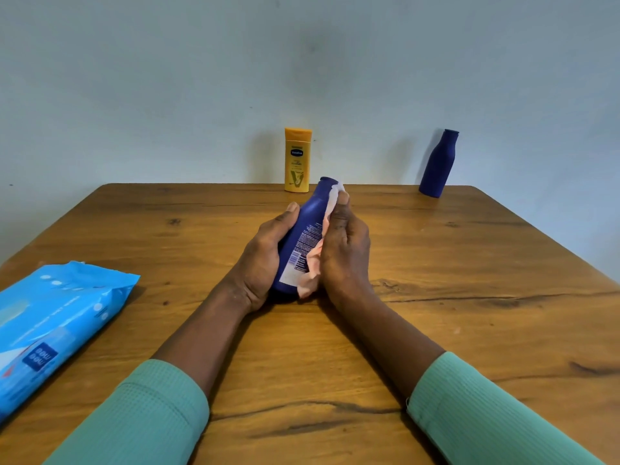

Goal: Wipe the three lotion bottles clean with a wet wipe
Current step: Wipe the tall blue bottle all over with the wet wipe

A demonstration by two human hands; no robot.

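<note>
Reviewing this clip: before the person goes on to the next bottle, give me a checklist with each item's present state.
1. Left hand has a firm grip on the held blue bottle: ok.
2. Right hand presses the wet wipe against that bottle: ok.
3. Held bottle wiped all round: cannot tell.
4. Yellow bottle upright at the table's far edge: ok.
5. Far blue bottle upright, far right: ok.
6. Wipe pack within reach, near left: ok.
</note>
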